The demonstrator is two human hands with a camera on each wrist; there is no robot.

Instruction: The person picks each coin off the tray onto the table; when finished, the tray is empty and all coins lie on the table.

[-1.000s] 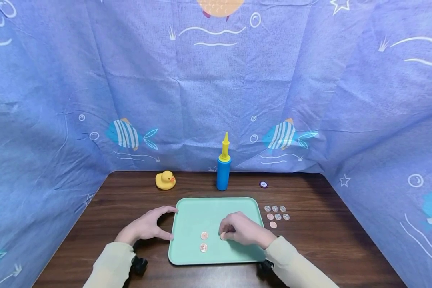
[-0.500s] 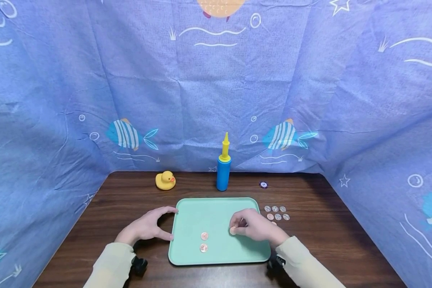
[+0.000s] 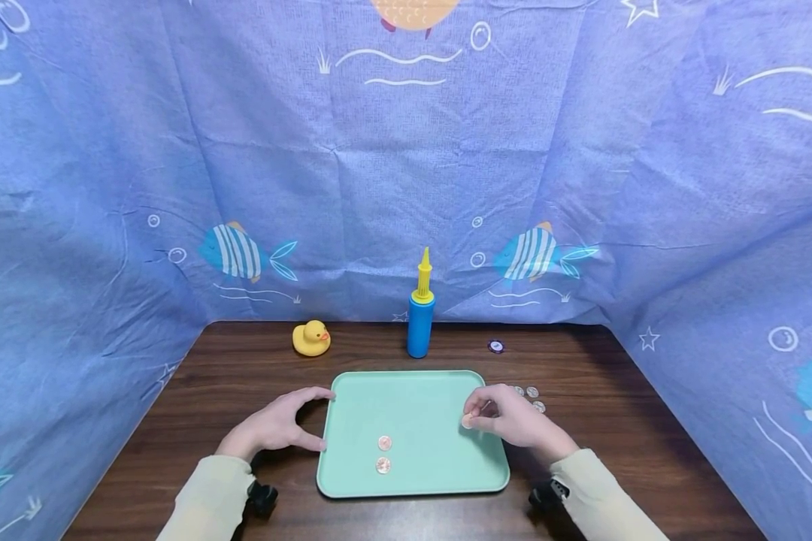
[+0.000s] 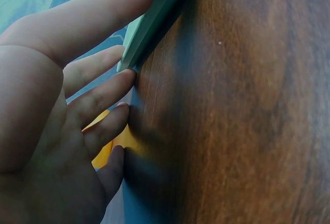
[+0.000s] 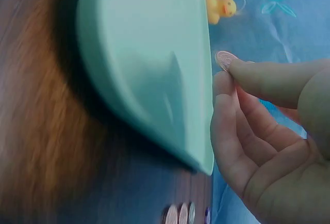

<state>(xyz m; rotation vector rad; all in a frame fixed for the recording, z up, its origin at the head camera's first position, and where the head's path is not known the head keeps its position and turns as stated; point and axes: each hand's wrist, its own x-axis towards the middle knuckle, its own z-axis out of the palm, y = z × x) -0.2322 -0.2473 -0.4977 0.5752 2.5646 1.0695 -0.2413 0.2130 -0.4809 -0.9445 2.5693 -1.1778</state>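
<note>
Between thumb and fingertips my right hand [image 3: 514, 417] pinches a copper coin [image 5: 225, 60], above the right part of a mint-green tray [image 3: 413, 406]. Two more copper coins, one [image 3: 385, 442] behind the other [image 3: 383, 466], lie flat on the tray left of its middle. My left hand [image 3: 277, 421] is spread at the tray's left edge, thumb and fingertips right at the rim. In the left wrist view its fingers [image 4: 103, 95] reach out loosely and hold nothing. Several coins [image 3: 532, 392] lie on the table right of the tray, partly hidden by my right hand.
Along the back of the dark wood table [image 3: 243, 368] stand a yellow rubber duck [image 3: 311, 339], a blue and yellow balloon pump [image 3: 419, 327] and a dark poker chip [image 3: 496, 346]. A blue fish-print cloth [image 3: 392, 188] hangs behind and at both sides.
My right hand has moved right and a little back across the tray with the coin pinched in it, now covering part of the coins at the right. My left hand has stayed put.
</note>
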